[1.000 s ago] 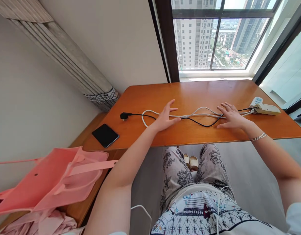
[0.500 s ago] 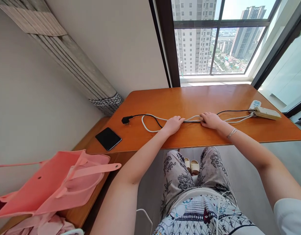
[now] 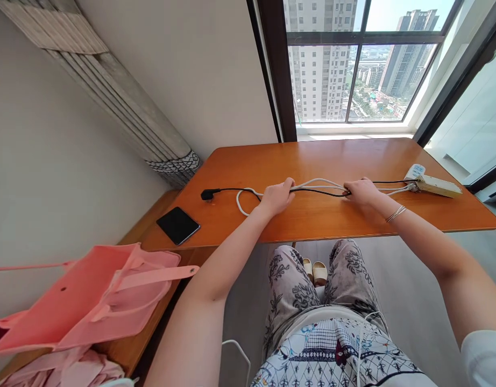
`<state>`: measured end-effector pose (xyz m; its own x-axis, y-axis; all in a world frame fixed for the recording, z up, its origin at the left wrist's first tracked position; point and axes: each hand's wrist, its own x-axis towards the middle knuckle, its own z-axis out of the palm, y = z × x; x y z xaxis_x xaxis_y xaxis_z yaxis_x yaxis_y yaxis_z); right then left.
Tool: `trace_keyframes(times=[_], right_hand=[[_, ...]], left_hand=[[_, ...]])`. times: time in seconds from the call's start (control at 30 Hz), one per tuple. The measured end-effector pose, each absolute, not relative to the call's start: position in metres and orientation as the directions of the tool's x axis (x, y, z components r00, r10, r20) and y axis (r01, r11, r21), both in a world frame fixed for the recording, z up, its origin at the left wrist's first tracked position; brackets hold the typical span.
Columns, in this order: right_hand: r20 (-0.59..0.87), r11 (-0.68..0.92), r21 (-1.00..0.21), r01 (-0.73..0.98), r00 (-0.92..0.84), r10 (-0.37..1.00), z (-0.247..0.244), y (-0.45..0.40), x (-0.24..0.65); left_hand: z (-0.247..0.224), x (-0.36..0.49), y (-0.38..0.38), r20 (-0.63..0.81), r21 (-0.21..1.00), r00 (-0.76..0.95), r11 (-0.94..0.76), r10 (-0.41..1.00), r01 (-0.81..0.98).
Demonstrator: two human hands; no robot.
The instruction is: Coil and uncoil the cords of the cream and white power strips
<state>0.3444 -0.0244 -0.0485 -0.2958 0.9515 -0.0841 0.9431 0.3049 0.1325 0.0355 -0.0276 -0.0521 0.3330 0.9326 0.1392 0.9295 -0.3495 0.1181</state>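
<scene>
A bundle of white and black cords [image 3: 318, 187] lies stretched across the orange wooden table [image 3: 312, 220]. My left hand [image 3: 277, 196] is closed around the bundle near its left part. My right hand [image 3: 361, 191] grips the same bundle further right. The cords between my hands are lifted slightly off the table. The black cord ends in a black plug [image 3: 206, 194] lying at the left. A white loop [image 3: 243, 203] curls beside my left hand. The cords run to a cream power strip [image 3: 437, 186] at the table's right end.
A black phone [image 3: 178, 225] lies on the table's near left corner. A pink bag [image 3: 82, 295] rests on a lower wooden surface at the left. A folded grey mat [image 3: 122, 102] leans against the wall. A window is behind the table.
My hands went from lying flat and open on the cords to closing on them, then moved apart along the bundle and lifted it a little.
</scene>
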Motion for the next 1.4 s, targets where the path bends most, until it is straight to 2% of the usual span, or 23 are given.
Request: trace_keyframes(times=[0.1, 0.2, 0.3, 0.4, 0.5, 0.6, 0.73, 0.93, 1.0, 1.17, 1.3, 1.4], right_hand=[[0.055, 0.204, 0.011, 0.979, -0.204, 0.977, -0.035, -0.017, 0.375], [0.261, 0.163, -0.230, 0.960, -0.100, 0.960, -0.017, -0.008, 0.400], [0.441, 0.202, -0.472, 0.858, 0.032, 0.897, 0.002, 0.000, 0.413], [0.515, 0.247, -0.636, 0.731, 0.164, 0.841, 0.021, 0.004, 0.414], [0.522, 0.257, -0.724, 0.640, 0.266, 0.810, 0.036, 0.005, 0.411], [0.504, 0.240, -0.766, 0.596, 0.325, 0.800, 0.043, 0.006, 0.409], [0.478, 0.197, -0.775, 0.600, 0.354, 0.803, 0.045, 0.010, 0.410], [0.466, 0.178, -0.765, 0.619, 0.341, 0.817, 0.044, 0.010, 0.418], [0.462, 0.176, -0.759, 0.626, 0.329, 0.823, 0.042, 0.008, 0.420], [0.445, 0.163, -0.761, 0.628, 0.324, 0.835, 0.040, 0.007, 0.423], [0.422, 0.121, -0.767, 0.631, 0.354, 0.835, 0.040, 0.006, 0.426], [0.393, 0.069, -0.735, 0.675, 0.341, 0.854, 0.035, 0.007, 0.433]], left_hand=[[-0.045, 0.023, -0.020, 0.196, 0.244, 0.260, -0.304, 0.945, 0.921], [-0.047, 0.009, -0.013, 0.193, 0.380, 0.264, -0.321, 0.945, 0.867], [-0.054, -0.003, -0.008, 0.157, 0.518, 0.265, -0.308, 0.951, 0.798], [-0.060, -0.014, -0.006, 0.110, 0.649, 0.268, -0.273, 0.957, 0.710], [-0.061, -0.024, -0.006, 0.000, 0.702, 0.316, -0.225, 0.949, 0.676], [-0.058, -0.032, -0.008, -0.109, 0.685, 0.359, -0.192, 0.927, 0.703], [-0.054, -0.041, -0.011, -0.171, 0.689, 0.408, -0.187, 0.897, 0.700], [-0.037, -0.062, -0.023, -0.276, 0.805, 0.307, 0.045, 0.911, 0.592], [-0.028, -0.071, -0.027, -0.300, 0.820, 0.338, 0.060, 0.892, 0.569], [-0.009, -0.084, -0.034, -0.410, 0.770, 0.464, 0.026, 0.785, 0.637], [-0.008, -0.086, -0.041, -0.402, 0.825, 0.541, 0.036, 0.739, 0.564], [-0.009, -0.091, -0.049, -0.232, 0.945, 0.560, 0.047, 0.795, 0.324]])
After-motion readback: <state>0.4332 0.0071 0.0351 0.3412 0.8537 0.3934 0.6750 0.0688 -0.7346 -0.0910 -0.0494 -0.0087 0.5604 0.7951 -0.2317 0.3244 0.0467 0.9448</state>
